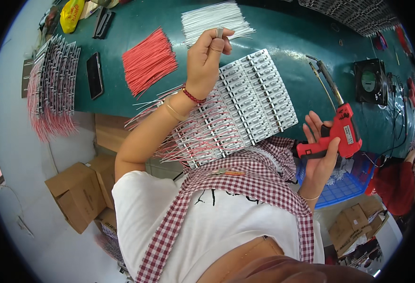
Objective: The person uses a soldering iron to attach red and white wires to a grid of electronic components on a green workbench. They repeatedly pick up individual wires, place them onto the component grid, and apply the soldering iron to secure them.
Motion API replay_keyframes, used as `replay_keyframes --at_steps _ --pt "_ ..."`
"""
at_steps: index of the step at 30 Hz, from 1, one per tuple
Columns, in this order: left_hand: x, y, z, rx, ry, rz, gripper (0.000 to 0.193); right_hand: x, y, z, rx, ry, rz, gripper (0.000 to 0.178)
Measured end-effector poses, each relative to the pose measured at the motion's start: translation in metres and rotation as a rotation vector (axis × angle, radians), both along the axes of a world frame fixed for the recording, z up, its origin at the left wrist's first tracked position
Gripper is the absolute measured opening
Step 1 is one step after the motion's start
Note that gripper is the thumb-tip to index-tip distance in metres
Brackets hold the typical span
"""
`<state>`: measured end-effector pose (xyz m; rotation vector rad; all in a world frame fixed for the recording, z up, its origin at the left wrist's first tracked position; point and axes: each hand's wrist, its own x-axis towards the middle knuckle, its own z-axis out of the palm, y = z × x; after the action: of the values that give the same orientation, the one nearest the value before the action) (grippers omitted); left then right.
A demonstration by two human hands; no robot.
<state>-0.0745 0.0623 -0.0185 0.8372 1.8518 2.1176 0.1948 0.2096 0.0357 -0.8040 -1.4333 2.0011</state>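
Fingers of the left hand (pixel 208 56) are curling loosely together at upper centre of the frame, pinching a small metal piece (pixel 219 32) just above the white wires (pixel 214 18). Right hand (pixel 321 155), at right of centre, is wrapping its fingers around the grip of a red soldering gun (pixel 336 134), tip pointing up. Between them, a panel of white circuit boards (pixel 245 104) is lying on the green surface (pixel 287 37), with red wires (pixel 148 61) lying at upper left of it.

Single head-worn fisheye view, looking steeply down, close over green worktable (pixel 283 37)
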Motion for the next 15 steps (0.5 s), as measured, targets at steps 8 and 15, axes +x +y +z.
replay_keyframes --at_steps 8,15 --pt "0.000 -0.009 0.001 0.057 -0.107 0.004 0.020 -0.003 0.000 0.002 -0.051 -0.007 0.052 0.050" --pt "-0.013 -0.018 0.029 -0.351 -0.096 -0.181 0.014 -0.007 -0.009 0.008 0.134 -0.110 0.097 0.057"
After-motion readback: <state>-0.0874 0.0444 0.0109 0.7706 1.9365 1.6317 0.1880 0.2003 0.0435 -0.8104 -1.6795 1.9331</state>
